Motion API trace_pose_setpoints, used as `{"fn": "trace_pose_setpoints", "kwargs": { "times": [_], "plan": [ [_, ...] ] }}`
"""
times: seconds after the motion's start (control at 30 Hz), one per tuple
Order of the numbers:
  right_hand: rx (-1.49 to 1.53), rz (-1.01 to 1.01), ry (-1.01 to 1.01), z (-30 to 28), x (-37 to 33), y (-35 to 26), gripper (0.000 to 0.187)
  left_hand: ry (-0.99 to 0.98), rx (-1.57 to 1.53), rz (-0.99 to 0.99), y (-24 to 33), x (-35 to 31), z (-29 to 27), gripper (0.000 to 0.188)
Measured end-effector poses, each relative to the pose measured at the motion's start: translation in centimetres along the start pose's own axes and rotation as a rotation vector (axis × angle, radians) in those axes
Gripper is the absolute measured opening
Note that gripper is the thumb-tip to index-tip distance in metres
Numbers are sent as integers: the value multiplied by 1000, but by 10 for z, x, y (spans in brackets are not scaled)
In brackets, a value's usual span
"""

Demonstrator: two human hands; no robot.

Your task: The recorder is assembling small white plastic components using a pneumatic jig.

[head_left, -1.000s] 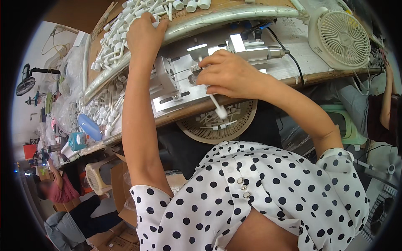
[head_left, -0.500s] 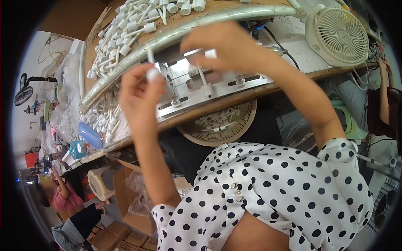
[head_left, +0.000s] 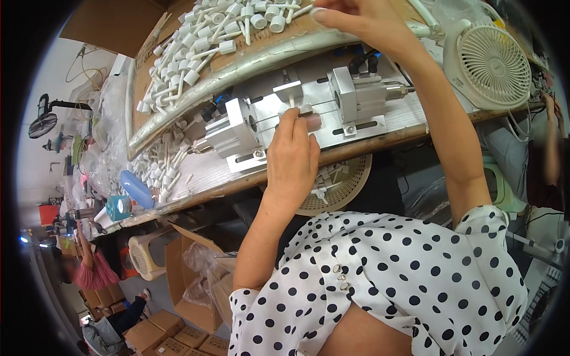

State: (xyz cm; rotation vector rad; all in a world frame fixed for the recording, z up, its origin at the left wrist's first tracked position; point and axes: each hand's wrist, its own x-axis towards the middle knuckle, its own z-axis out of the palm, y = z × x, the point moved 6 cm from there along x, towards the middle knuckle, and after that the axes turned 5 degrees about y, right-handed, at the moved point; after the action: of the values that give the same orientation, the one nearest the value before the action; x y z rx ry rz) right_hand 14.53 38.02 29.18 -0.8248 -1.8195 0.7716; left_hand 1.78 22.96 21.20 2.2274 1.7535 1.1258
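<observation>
Both hands had traded places since the earlier frame: the left hand (head_left: 291, 157) had swung in from the left side of the metal fixture (head_left: 325, 94) to its middle, and the right hand (head_left: 356, 24) had gone off to the far side.

And there was the white stemmed part (head_left: 291, 101), its pale stem at the small metal plate (head_left: 285, 91), midway between the left and right end blocks. Left fingertips were right on it, bunched close; whether they pinched it or merely steadied it could not be told, since the hand covered the near end.

Up at the far edge, the right hand was half out of view, thumb and fingers beside a loose white piece (head_left: 304, 12) at the right end of the pile of white parts (head_left: 202, 44). Grasped or only touched? That could not be told either.

Neat seating looked like the key here: the stem wanted to sit straight, square to the thin rods on either side, with a light touch and fingertips kept out of the rods' line. Picking one piece at a time seemed the tidy way for the other hand.

Below the surface (head_left: 205, 172), on the near side, a basket (head_left: 351, 188) held more white pieces.
</observation>
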Motion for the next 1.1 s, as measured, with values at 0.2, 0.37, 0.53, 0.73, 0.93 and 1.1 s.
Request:
{"fn": "trace_pose_setpoints", "kwargs": {
  "times": [0.2,0.37,0.53,0.73,0.93,1.1],
  "plan": [
    [92,-147,-186,12,-73,-17,28,115,-88,-94,-35,55,-37,32],
    [-176,-616,-351,65,-112,-31,24,398,522,1,-76,126,-62,40],
    [-391,-770,-296,91,-110,-25,12,167,607,-113,-96,134,-66,39],
    [-399,-636,-469,92,-97,-21,20,302,-432,-418,-85,69,-95,31],
    [-489,-249,-42,2,5,2,18,231,-343,-94,-20,-5,-58,25],
    [-1021,-534,-103,-20,19,6,11,85,-63,131,-6,-14,-22,30]
  ]
}}
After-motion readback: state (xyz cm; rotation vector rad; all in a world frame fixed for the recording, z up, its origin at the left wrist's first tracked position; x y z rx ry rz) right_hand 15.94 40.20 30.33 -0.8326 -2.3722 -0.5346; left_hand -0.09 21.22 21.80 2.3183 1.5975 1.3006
